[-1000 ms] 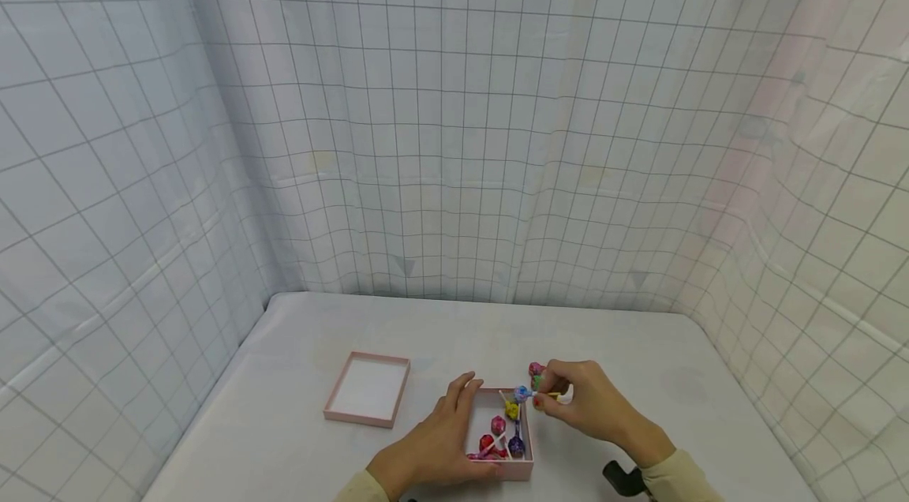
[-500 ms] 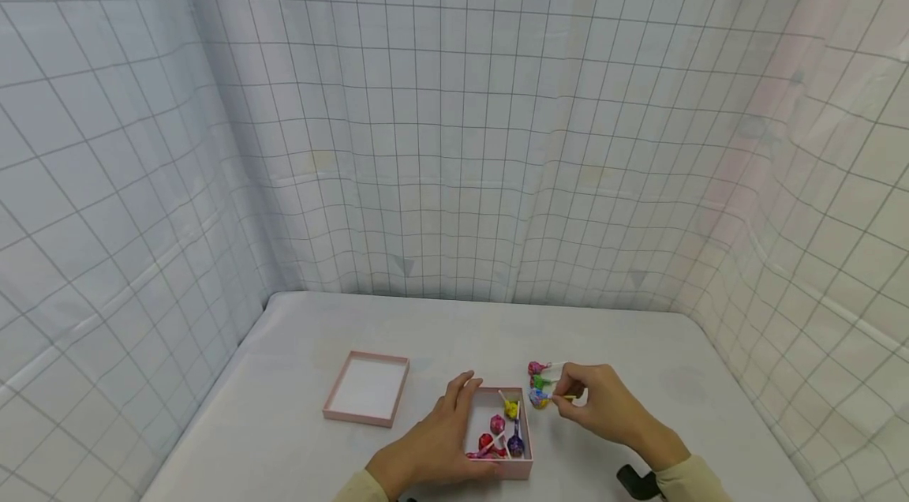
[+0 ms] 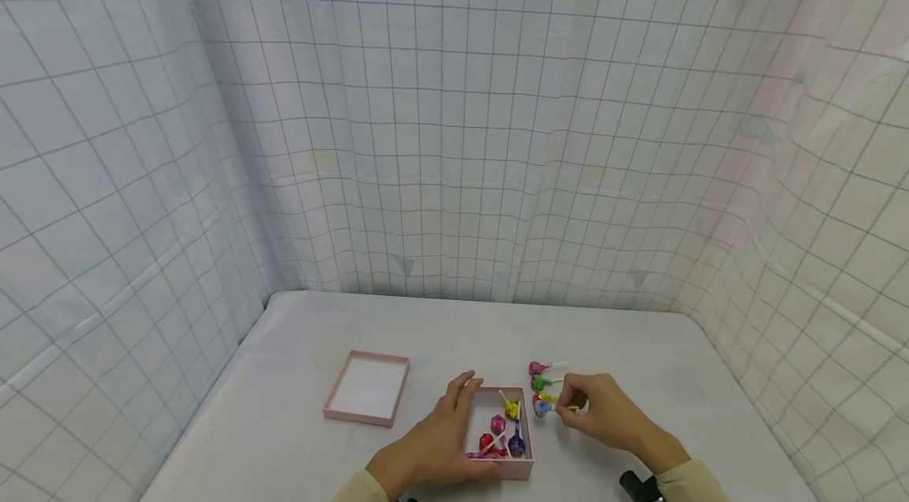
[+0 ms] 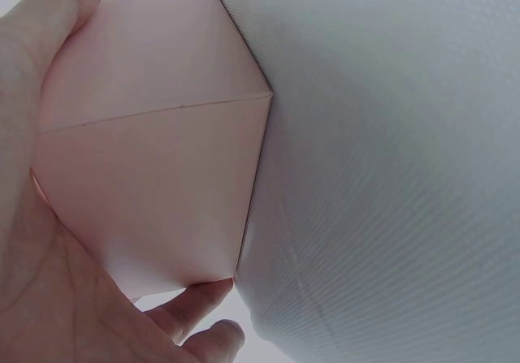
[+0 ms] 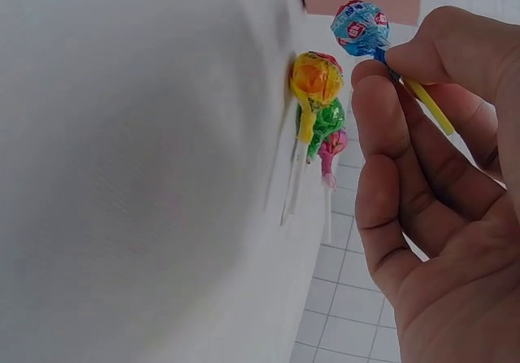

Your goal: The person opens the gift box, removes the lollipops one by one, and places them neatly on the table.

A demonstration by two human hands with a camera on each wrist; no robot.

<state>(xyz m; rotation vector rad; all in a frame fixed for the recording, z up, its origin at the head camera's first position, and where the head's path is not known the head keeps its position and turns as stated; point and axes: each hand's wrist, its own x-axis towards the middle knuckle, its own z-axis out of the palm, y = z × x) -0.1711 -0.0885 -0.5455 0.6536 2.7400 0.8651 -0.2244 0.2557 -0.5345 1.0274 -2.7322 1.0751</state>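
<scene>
My left hand (image 3: 439,439) grips a pink open box (image 3: 513,470), the thumb along its near side and the fingers at its left wall. Inside the box lie several wrapped lollipops, among them a yellow one (image 3: 511,409) and a dark purple one (image 3: 516,446). Thumb and forefinger of my right hand (image 3: 602,412) pinch the yellow stick of a blue lollipop (image 5: 360,28), just right of the box. Beyond it, an orange-yellow lollipop (image 5: 317,80), a green one (image 5: 327,118) and a pink one (image 5: 331,144) lie in a row on the cloth.
A pink-rimmed lid (image 3: 360,417) with a white inside lies at the left on the white-covered table (image 3: 270,407). Grid-patterned white curtains (image 3: 461,170) enclose the back and both sides. A black object (image 3: 639,486) shows beside the right sleeve.
My right hand has carried the blue lollipop from over the box's right edge to the right and nearer, down beside the row of lollipops. The left hand has stayed on the box.
</scene>
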